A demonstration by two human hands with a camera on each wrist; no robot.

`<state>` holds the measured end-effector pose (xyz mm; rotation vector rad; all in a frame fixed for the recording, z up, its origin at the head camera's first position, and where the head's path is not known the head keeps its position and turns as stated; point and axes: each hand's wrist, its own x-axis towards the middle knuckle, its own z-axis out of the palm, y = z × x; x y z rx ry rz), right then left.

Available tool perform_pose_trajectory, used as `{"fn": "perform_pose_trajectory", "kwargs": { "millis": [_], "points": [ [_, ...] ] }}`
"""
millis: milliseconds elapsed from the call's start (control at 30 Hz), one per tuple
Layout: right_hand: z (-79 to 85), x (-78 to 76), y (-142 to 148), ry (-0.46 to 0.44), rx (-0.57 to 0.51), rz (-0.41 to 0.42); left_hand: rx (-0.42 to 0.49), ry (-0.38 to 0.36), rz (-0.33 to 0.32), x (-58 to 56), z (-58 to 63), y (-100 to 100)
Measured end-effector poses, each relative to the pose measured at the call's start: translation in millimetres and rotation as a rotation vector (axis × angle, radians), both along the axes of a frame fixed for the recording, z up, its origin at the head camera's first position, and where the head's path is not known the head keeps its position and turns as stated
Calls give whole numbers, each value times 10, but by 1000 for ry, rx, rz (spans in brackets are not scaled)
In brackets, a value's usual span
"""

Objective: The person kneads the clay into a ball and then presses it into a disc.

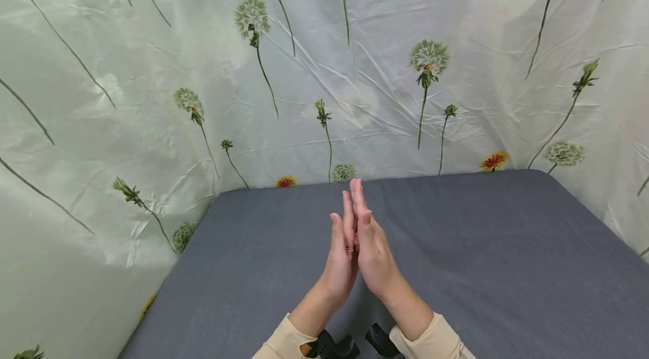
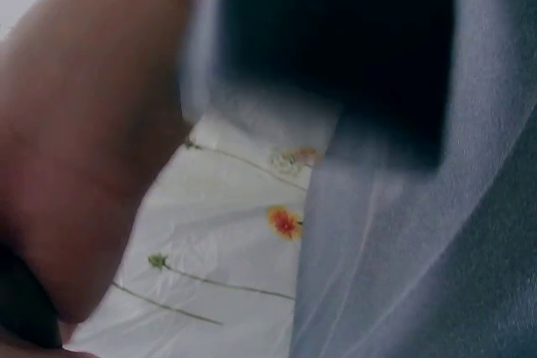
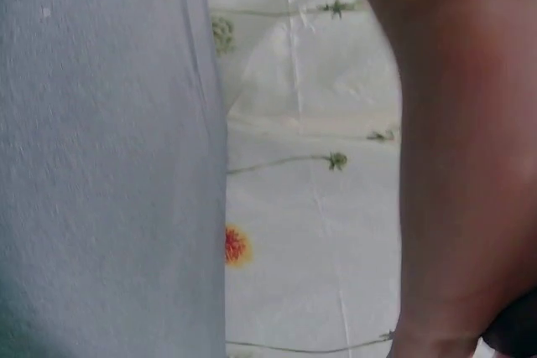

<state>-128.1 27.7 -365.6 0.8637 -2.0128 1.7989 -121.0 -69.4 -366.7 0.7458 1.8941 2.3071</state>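
Note:
Over the near middle of the grey-covered table point(image 1: 274, 246), my left hand point(image 1: 341, 266) and right hand point(image 1: 376, 260) are raised palm to palm. Their straight fingers point up and away, with the fingertips close together. Both thumbs stand upright on the near side. A narrow gap shows between the palms lower down. Neither hand holds an object. In the left wrist view a blurred dark shape point(image 2: 336, 48) covers the upper part beside the bare skin of a wrist point(image 2: 84, 148). The right wrist view has bare skin point(image 3: 470, 157) along its right side.
Behind and to the left of the table hangs a pale curtain point(image 1: 324, 77) printed with dandelions and orange flowers. Dark wrist-worn devices point(image 1: 337, 345) sit at the cream sleeves point(image 1: 284, 339). The table's far edge meets the curtain.

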Motion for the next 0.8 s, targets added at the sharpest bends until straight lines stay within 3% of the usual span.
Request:
{"fn": "perform_pose_trajectory", "kwargs": {
  "millis": [100, 300, 633, 800],
  "points": [
    [11, -30, 40, -34, -11, 22, -39, 8, 4, 47, 29, 23],
    [-46, -24, 12, -147, 8, 78, -77, -9, 75, 89, 80, -13],
    [-96, 141, -219, -159, 64, 129, -6, 22, 238, -17, 157, -211],
    [-114, 229, -275, -172, 69, 181, 43, 38, 273, -70, 196, -311]
  ]
}}
